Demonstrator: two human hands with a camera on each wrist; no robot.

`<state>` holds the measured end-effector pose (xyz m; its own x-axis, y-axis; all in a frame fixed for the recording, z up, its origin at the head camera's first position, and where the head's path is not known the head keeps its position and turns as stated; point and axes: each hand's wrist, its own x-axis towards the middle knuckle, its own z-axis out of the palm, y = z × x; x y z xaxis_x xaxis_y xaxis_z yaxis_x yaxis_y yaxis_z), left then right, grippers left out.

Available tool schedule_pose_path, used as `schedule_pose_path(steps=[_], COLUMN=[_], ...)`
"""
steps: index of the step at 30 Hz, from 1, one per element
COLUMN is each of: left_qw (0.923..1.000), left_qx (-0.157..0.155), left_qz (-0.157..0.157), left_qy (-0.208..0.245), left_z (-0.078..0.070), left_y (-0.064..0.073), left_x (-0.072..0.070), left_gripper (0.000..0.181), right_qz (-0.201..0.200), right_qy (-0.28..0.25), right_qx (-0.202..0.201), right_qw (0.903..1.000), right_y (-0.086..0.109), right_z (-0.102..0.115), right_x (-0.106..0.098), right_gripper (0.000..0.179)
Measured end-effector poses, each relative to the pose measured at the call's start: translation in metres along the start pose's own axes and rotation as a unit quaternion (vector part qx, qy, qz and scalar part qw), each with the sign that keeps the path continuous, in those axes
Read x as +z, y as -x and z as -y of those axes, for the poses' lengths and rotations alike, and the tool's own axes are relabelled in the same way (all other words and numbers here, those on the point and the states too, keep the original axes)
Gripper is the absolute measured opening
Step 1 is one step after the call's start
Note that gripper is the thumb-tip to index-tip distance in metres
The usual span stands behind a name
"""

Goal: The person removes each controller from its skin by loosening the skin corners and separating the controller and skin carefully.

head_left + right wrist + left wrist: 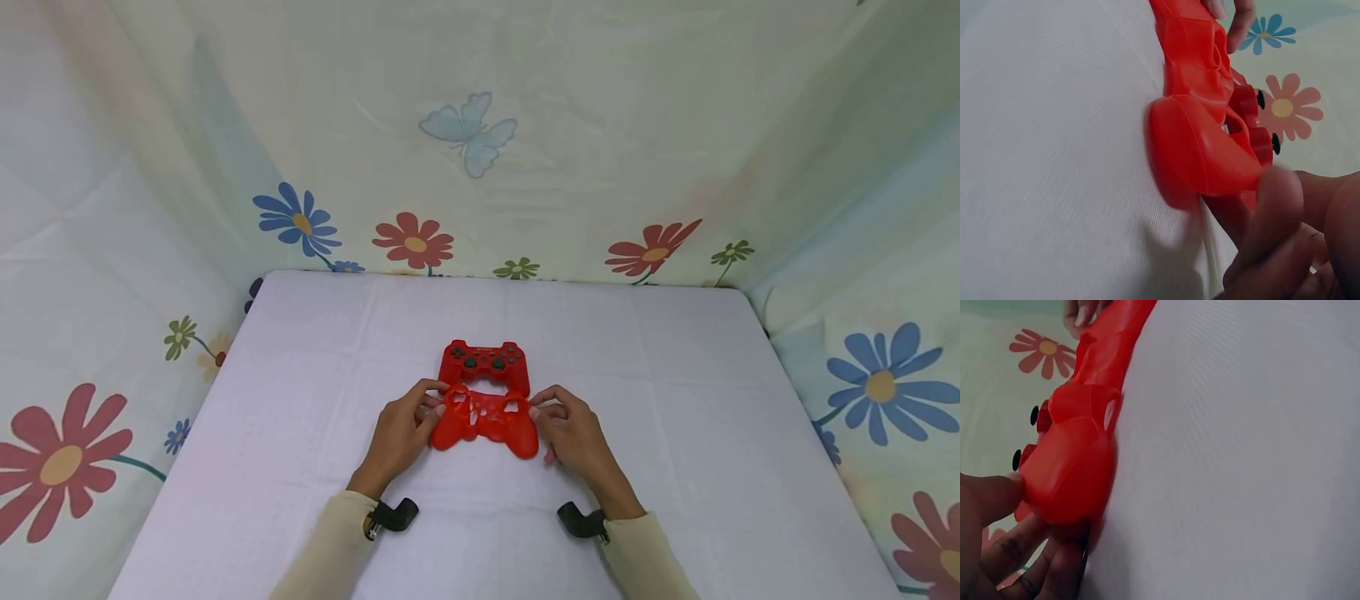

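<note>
A red silicone game controller cover [491, 427] with cut-out holes lies between the two hands, its grips toward the person. My left hand [401, 425] pinches its left side, with the thumb [997, 492] against the edge in the left wrist view. On the opposite side, my right hand [576, 433] pinches the cover's right edge between thumb and fingers. Just beyond, a red game controller [483, 353] with dark thumbsticks rests face up on the table; the cover overlaps its near grips in the head view. Both wrist views show the cover's rounded grips [1191, 144] close over the cloth.
A white cloth covers the table [675, 400]. Behind and beside it hang pale curtains [570, 108] printed with flowers and a butterfly. Small black devices [396, 515] are strapped at both wrists, below the beige sleeves [330, 542].
</note>
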<state>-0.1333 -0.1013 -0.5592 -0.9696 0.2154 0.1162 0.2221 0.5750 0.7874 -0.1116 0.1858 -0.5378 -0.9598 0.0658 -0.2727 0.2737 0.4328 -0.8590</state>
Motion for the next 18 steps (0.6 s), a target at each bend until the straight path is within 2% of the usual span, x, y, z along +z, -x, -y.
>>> schedule_pose_path(steps=[5, 10, 15, 18], left_qw=[0.9986, 0.9918, 0.9868, 0.9834], left_qx=[-0.016, -0.044, -0.038, -0.035], left_qz=[0.006, 0.012, -0.007, -0.024], left_qy=[0.05, 0.12, 0.157, 0.177], left_z=[0.0, 0.0014, 0.0021, 0.0024], left_y=[-0.0056, -0.0054, -0.0035, -0.0021], left_x=[0.0036, 0.0038, 0.0021, 0.0019], left_gripper=[0.04, 0.042, 0.041, 0.04], right_qz=[-0.01, -0.013, 0.004, 0.023], right_qy=[0.011, -0.004, -0.028, -0.068], right_qx=[-0.021, -0.021, -0.014, -0.02], right_qw=[0.9997, 0.9997, 0.9995, 0.9972], right_y=[-0.0065, -0.007, -0.0056, -0.0046], right_z=[-0.001, -0.004, -0.0035, -0.0022], right_x=[0.003, 0.001, -0.0029, -0.0054], right_gripper=[0.026, 0.025, 0.019, 0.018])
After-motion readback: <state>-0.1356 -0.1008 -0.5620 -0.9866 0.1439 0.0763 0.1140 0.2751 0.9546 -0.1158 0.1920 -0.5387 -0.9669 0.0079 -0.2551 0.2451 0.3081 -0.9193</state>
